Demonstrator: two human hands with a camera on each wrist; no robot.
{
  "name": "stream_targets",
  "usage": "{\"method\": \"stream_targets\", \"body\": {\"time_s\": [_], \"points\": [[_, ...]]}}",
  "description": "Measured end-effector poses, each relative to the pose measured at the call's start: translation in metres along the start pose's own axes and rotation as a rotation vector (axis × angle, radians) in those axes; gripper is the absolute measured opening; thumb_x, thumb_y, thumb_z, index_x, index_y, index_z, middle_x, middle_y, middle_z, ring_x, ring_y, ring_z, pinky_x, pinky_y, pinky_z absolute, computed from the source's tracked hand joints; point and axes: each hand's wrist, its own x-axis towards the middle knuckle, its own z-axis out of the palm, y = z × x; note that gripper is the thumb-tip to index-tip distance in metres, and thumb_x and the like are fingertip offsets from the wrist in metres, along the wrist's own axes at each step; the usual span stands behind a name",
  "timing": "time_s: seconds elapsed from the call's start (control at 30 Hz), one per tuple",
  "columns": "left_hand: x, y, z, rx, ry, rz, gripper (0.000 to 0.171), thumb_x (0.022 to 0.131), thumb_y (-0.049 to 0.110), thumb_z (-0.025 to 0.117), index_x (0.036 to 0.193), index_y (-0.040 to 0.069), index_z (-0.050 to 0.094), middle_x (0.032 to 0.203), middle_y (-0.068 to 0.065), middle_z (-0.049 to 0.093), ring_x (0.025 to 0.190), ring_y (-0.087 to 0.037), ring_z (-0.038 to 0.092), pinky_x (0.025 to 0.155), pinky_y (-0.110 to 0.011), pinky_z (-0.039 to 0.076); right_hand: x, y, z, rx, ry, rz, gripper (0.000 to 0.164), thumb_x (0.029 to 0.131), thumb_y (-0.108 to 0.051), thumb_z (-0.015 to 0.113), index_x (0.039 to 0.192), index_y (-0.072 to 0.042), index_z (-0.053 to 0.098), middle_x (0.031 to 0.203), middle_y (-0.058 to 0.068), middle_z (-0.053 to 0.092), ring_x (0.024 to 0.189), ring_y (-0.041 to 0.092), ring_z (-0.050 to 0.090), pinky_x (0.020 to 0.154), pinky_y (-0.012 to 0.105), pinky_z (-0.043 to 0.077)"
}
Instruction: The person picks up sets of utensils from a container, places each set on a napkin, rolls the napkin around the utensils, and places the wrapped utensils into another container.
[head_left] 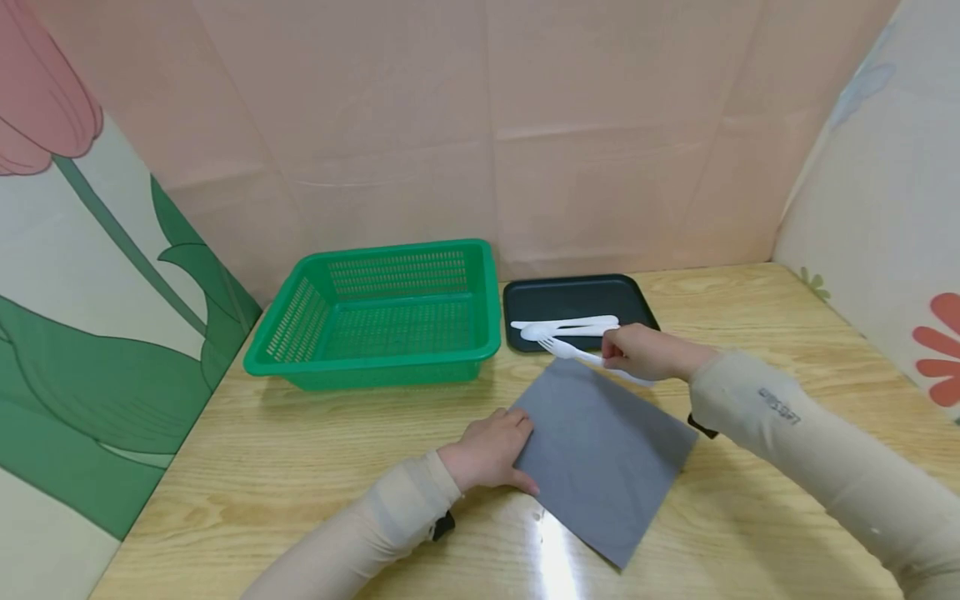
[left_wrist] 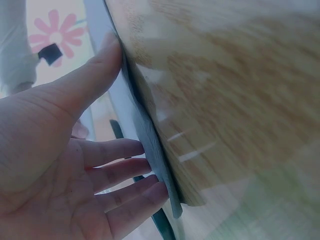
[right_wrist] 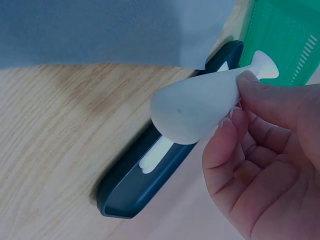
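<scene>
My right hand (head_left: 643,351) pinches a white plastic fork (head_left: 567,350) by its handle, tines pointing left, above the far corner of a grey cloth napkin (head_left: 611,467). In the right wrist view the handle's broad end (right_wrist: 192,107) sticks out past thumb and fingers. My left hand (head_left: 489,450) rests at the napkin's left edge. The left wrist view has its fingers (left_wrist: 132,200) fairly straight, touching the cloth. Behind the fork lies a black tray (head_left: 573,292) holding a white plastic knife (head_left: 558,322) and a white plastic spoon (head_left: 536,332).
A green plastic basket (head_left: 375,363) with slotted walls stands left of the tray, near the back wall. The wooden table (head_left: 315,467) runs to a pink wall at the back and printed panels on both sides.
</scene>
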Motion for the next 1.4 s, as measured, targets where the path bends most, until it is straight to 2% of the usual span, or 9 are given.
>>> {"method": "stream_targets", "body": {"time_s": [0.4,0.63,1.03,1.4], "points": [[0.000,0.000,0.000,-0.015,0.000,0.002,0.080,0.070,0.060,0.070,0.128,0.009,0.051,0.129,-0.002,0.052,0.111,-0.016,0.052,0.083,-0.027,0.050,-0.002,0.002,0.005,0.020,0.011,0.005,0.006,0.088,-0.008,0.061,0.083,-0.004,0.058,0.073,0.001,0.056,0.065,0.010,0.046,0.061,0.026,0.041],[0.000,0.000,0.000,-0.014,-0.002,0.000,0.079,0.071,0.060,0.070,0.128,0.009,0.051,0.129,-0.001,0.052,0.110,-0.016,0.051,0.084,-0.025,0.050,-0.004,0.000,0.008,0.024,0.048,-0.005,0.008,0.087,-0.008,0.062,0.083,-0.002,0.059,0.074,0.002,0.058,0.066,0.011,0.048,0.062,0.026,0.042],[0.000,0.000,0.000,-0.014,0.000,-0.004,0.080,0.071,0.060,0.070,0.129,0.009,0.050,0.130,-0.001,0.051,0.112,-0.016,0.051,0.086,-0.026,0.050,-0.003,-0.004,0.011,0.096,-0.009,0.096,0.010,0.088,-0.009,0.062,0.090,0.001,0.060,0.081,0.007,0.061,0.071,0.014,0.052,0.064,0.029,0.046],[-0.001,0.000,0.001,-0.014,0.006,-0.003,0.080,0.071,0.060,0.070,0.129,0.009,0.050,0.131,-0.001,0.051,0.113,-0.017,0.051,0.086,-0.027,0.050,-0.002,-0.007,0.015,0.102,0.030,0.116,0.013,0.087,-0.012,0.063,0.086,0.001,0.059,0.075,0.006,0.058,0.067,0.014,0.050,0.060,0.027,0.042]]}}
